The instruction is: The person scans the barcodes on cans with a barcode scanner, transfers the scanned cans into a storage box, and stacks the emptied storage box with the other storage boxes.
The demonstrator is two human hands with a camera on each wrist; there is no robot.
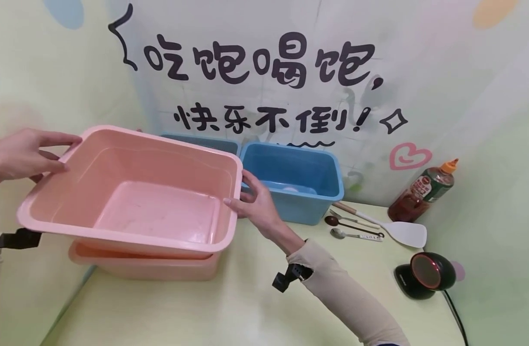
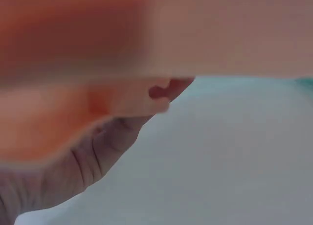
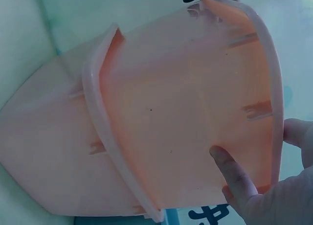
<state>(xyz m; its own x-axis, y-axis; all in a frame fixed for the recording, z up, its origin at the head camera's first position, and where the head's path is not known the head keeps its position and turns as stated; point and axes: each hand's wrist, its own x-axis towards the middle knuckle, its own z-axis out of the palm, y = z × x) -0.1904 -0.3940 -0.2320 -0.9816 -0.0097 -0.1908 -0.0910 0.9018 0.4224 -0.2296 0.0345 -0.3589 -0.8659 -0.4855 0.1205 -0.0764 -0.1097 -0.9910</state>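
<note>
A pink plastic bin (image 1: 156, 211) is held tilted by both hands, its opening facing the head camera. My left hand (image 1: 26, 154) grips its left rim, thumb inside and fingers around the outside. At the opposite end my right hand (image 1: 260, 206) pinches the rim, thumb inside, fingers spread on the outer wall. Beneath it a second pink bin (image 1: 160, 270) sits on the table; in the right wrist view the held bin (image 3: 181, 112) is partly nested in the lower bin (image 3: 44, 137). The close bin rim (image 2: 234, 34) covers much of the left wrist view.
Two blue bins, one right (image 1: 299, 206) and one left (image 1: 203, 142), stand against the back wall. Rightward lie a white spatula (image 1: 404, 233), a fork and two spoons. A sauce bottle (image 1: 420, 192) and a black corded device (image 1: 426, 274) stand near the right wall.
</note>
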